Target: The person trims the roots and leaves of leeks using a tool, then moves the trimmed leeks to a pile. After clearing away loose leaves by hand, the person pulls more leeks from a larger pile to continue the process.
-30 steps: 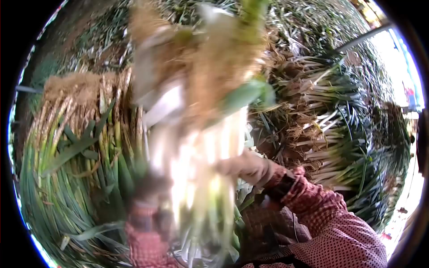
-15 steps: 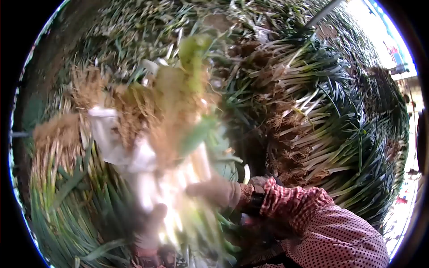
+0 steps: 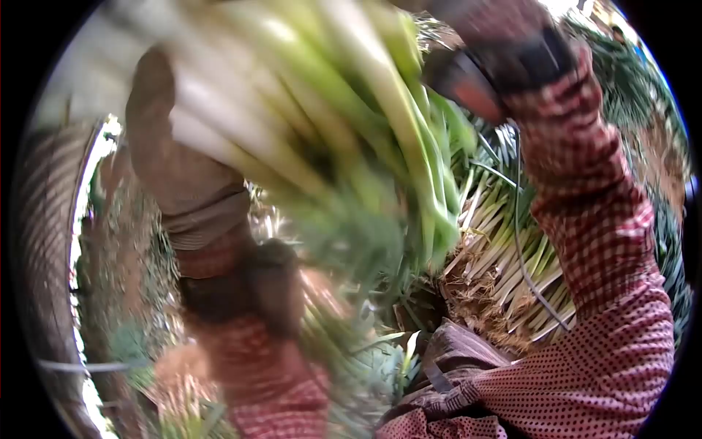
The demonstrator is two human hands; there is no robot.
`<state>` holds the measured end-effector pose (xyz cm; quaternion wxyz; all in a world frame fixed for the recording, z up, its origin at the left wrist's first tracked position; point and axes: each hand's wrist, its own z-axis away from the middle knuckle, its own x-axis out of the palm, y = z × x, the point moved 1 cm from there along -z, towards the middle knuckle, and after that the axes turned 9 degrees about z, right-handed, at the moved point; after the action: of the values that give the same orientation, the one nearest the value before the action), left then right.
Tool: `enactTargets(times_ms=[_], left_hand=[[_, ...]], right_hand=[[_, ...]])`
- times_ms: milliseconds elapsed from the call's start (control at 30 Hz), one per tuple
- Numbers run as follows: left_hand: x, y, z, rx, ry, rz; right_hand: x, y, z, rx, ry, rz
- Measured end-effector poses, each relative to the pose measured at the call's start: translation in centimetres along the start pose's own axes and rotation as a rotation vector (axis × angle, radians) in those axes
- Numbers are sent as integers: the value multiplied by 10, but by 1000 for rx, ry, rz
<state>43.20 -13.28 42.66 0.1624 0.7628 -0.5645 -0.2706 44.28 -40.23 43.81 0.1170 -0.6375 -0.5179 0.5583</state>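
Observation:
A large bundle of green onions point(image 3: 344, 124) is raised close to the camera, blurred by motion. Its pale stems point to the upper left and its green leaves hang downward. My left hand point(image 3: 164, 139), in a light work glove, is closed against the left side of the bundle. At the top edge, my right hand point(image 3: 468, 14) reaches toward the bundle's upper side; its fingers are out of sight. Dark bands circle both wrists, below checked red sleeves.
More green onions point(image 3: 512, 256) lie in a rooted row at right, with a thin cord point(image 3: 519, 241) across them. Another bunch point(image 3: 186, 380) stands at lower left. A ribbed, curved wall point(image 3: 55, 197) runs along the left, beside ground point(image 3: 128, 241) littered with leaves.
The bundle has risen toward the camera, and both my hands have gone up with it. The view has tilted and swung left, bringing the ribbed wall into sight.

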Motion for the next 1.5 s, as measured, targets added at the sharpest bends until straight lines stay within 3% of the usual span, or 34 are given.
enactTargets(times_ms=[67, 133, 167, 267, 367, 400, 433, 500, 533, 567, 600, 633, 667, 733, 767, 833, 900, 1033, 1067, 1100, 1133, 1200, 1233, 1267, 1300, 1333, 1367, 1433, 1467, 1500], left_hand=[[50, 11, -5, 114, 63, -42], [119, 2, 22, 32, 373, 394], [155, -12, 37, -209, 570, 970], [239, -67, 113, -417, 527, 1041], [318, -119, 237, -1055, 406, 1001], [337, -128, 287, -1346, 262, 955], [349, -130, 338, -1598, 101, 916], [336, -116, 423, -1973, -212, 876], [314, -105, 460, -2106, -290, 884], [281, -96, 492, -2199, -353, 893], [240, -81, 515, -2282, -346, 874], [182, -66, 530, -2185, -321, 781], [136, -59, 575, -2237, -95, 668], [44, -40, 628, -2270, 171, 547], [-1, -30, 653, -2267, 303, 485], [-64, -13, 688, -2256, 536, 389], [-105, 1, 718, -2207, 599, 327], [-136, 23, 783, -1818, 187, 271], [-139, 32, 791, -1790, 150, 247], [-141, 45, 775, -1900, 197, 236], [-142, 59, 757, -2007, 250, 223], [-169, 81, 806, -1818, -20, 112], [-177, 101, 743, -1887, 20, 120], [-189, 112, 738, -1652, -46, 6], [-208, 124, 742, -1619, -60, 18], [-217, 135, 708, -1801, 39, 2], [-233, 145, 750, -1681, 134, -42], [-266, 158, 721, -1731, 230, -7], [-280, 165, 756, -1501, 145, -270], [-292, 167, 755, -1541, 154, -272]], right_hand=[[-26, 20, -15, -90, -50, 199], [-23, 52, -40, -222, -113, 363], [-17, 73, -52, -276, -143, 417], [18, 163, -80, -432, -232, 513], [63, 297, -63, -501, -218, 549], [74, 339, -35, -398, -178, 640], [78, 383, 21, -212, -164, 1036], [123, 427, 128, 236, -201, 1103], [149, 434, 184, 539, -325, 851], [181, 448, 262, 446, -227, 938], [188, 405, 297, 1029, -396, 283], [193, 352, 329, 1679, -399, -115], [214, 350, 389, 1706, -565, -114], [253, 327, 477, 1233, -1048, 50], [267, 305, 500, 1172, -1142, 46], [283, 262, 489, 1289, -1163, 59], [322, 273, 509, 1148, -1233, 179], [372, 261, 436, 974, -1064, 333], [391, 263, 422, 947, -988, 372], [414, 258, 411, 958, -822, 394], [437, 258, 401, 970, -795, 413], [468, 230, 372, 988, -791, 302], [487, 195, 352, 1006, -792, 238], [502, 154, 334, 983, -864, 163], [510, 124, 324, 980, -914, 106], [542, 151, 355, 861, -943, 98], [577, 181, 382, 720, -971, 87], [586, 105, 356, 650, -1004, 282], [596, 92, 359, 584, -991, 311], [603, 84, 361, 520, -982, 339]])
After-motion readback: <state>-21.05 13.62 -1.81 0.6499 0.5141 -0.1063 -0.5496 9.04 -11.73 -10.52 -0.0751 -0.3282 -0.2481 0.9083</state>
